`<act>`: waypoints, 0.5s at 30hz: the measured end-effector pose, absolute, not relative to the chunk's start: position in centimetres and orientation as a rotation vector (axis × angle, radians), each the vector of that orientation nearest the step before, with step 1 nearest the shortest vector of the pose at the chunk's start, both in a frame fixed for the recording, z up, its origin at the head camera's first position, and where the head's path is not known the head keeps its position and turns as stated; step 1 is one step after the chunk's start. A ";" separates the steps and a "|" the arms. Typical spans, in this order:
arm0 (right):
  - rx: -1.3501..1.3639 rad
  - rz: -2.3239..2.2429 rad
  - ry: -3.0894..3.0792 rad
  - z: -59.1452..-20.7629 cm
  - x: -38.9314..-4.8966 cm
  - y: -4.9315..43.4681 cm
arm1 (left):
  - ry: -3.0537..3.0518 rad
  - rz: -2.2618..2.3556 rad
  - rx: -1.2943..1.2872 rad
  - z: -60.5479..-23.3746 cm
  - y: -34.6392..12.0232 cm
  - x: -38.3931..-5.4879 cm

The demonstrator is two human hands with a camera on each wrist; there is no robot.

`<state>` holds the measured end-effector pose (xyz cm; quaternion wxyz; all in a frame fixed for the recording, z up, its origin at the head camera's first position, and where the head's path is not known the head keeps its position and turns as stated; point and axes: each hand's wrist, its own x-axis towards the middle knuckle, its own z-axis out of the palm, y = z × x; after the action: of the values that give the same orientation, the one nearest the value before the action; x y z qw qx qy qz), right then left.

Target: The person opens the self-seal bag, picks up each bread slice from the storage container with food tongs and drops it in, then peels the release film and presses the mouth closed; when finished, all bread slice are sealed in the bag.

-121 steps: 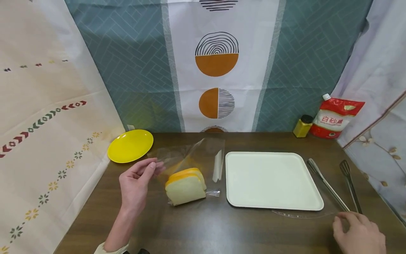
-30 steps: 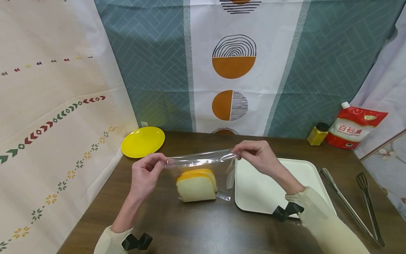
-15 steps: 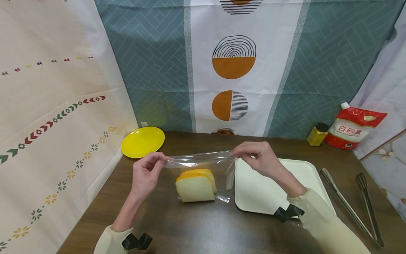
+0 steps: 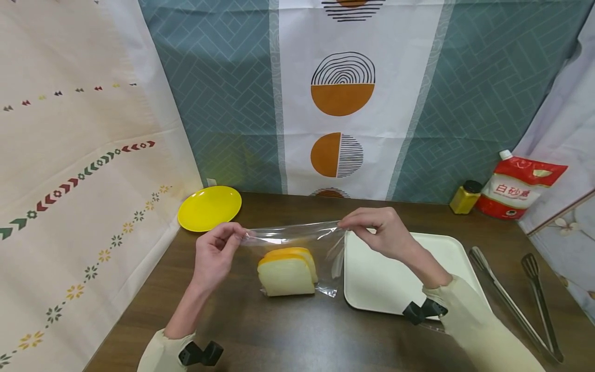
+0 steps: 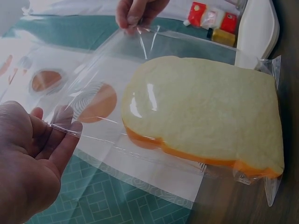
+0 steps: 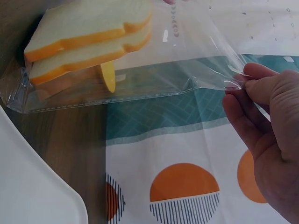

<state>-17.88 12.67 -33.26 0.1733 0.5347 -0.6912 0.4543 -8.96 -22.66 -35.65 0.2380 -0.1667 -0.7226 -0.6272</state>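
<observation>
A clear plastic bag point(image 4: 325, 243) stands on the table with two bread slices point(image 4: 286, 276) inside, cream-coloured with orange crusts. My left hand point(image 4: 215, 253) pinches the bag's upper left corner between thumb and fingers. At the upper right corner, my right hand point(image 4: 378, 232) pinches the film the same way, so the top edge is stretched between both hands. From the left wrist view, the front bread slice point(image 5: 205, 107) fills the bag's lower part. In the right wrist view both bread slices point(image 6: 88, 42) show, one behind the other.
A white tray point(image 4: 372, 289) lies right of the bag, partly under my right forearm. Metal tongs point(image 4: 506, 305) lie beyond it. At the back are a yellow plate point(image 4: 209, 208), a yellow jar point(image 4: 466, 198) with a black lid and a red-and-white pouch point(image 4: 518, 188).
Four seconds ago my right hand was near the tongs and the bag lay slack; it has since come to the bag's right corner. Over the last second, both hands have barely moved.
</observation>
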 end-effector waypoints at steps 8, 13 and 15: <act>1.558 1.278 -1.969 -33.3 -18.0 12.9 | -1.961 -1.744 -0.468 -35.8 -22.8 -9.0; 1.546 1.293 -2.004 -33.2 -17.9 13.0 | -1.937 -1.763 -0.499 -35.9 -22.9 -9.1; 1.520 1.303 -2.027 -33.3 -17.9 12.9 | -1.932 -1.766 -0.504 -35.8 -22.9 -9.1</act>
<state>-17.86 12.93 -33.27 0.1457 0.5277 -0.7039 0.4526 -9.07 -22.87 -35.84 0.2356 -0.1836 -0.7044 -0.6439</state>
